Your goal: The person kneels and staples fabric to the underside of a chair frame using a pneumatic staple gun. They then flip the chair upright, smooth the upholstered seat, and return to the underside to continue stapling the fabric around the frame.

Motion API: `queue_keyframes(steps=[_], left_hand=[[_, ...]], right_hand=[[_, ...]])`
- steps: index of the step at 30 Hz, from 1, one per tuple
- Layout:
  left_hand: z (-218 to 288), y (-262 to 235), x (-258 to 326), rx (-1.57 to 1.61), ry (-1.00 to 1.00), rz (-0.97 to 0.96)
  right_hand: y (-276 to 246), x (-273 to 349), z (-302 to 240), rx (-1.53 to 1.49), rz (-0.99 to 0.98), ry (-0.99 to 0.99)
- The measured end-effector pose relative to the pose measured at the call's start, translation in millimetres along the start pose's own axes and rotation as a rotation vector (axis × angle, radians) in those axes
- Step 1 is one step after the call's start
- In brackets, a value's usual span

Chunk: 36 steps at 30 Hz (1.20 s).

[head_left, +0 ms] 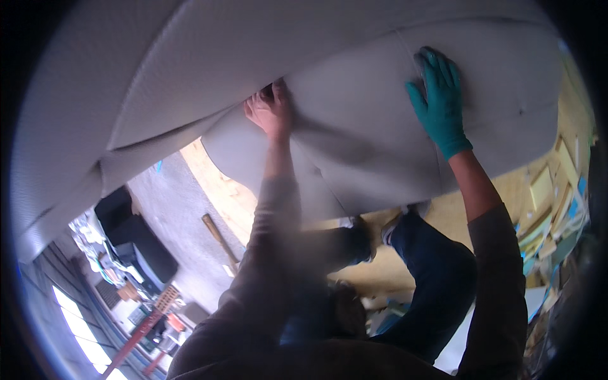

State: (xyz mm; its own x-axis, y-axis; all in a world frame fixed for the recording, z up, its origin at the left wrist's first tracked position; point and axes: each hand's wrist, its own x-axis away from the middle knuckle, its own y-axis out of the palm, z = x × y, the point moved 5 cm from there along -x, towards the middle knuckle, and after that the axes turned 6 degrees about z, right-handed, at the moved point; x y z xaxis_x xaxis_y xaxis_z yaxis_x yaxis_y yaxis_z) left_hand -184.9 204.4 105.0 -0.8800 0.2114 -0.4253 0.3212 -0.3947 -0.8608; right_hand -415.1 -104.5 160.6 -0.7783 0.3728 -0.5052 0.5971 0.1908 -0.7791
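The grey upholstery panel (373,104) lies at 1 o'clock, against a larger padded grey body (190,69) that spans 10 to 12. The bare left hand (271,113), at 11, has its fingers bent into the gap between the two; whether it grips the edge I cannot tell. The green-gloved right hand (438,104), at 2, rests open and flat on the panel.

As judged here, the panel is already spread out, while the gap at 11 and some creases remain; any fastening is hidden.

Beneath is a tan board (446,212); foam scraps (540,189) pile up at 3. A wooden-handled tool (218,234) lies on the grey floor (171,196) at 8, near a black padded seat (149,247).
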Motion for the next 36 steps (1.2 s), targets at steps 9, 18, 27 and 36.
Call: queue_keyframes(steps=[9,18,27,36], left_hand=[[15,13,-5,-0.146,0.039,-0.105],[86,-40,66,0.257,0.263,-0.180],[27,-21,30,0.811,-0.238,-0.093],[-64,33,17,1.500,-0.829,0.134]], right_hand=[[38,19,17,0.246,-0.122,-0.258],[18,-21,-3,0.036,-0.412,-0.041],[91,-39,-90,-0.811,-0.534,0.259],[159,-39,-160,-1.666,-0.725,1.067]])
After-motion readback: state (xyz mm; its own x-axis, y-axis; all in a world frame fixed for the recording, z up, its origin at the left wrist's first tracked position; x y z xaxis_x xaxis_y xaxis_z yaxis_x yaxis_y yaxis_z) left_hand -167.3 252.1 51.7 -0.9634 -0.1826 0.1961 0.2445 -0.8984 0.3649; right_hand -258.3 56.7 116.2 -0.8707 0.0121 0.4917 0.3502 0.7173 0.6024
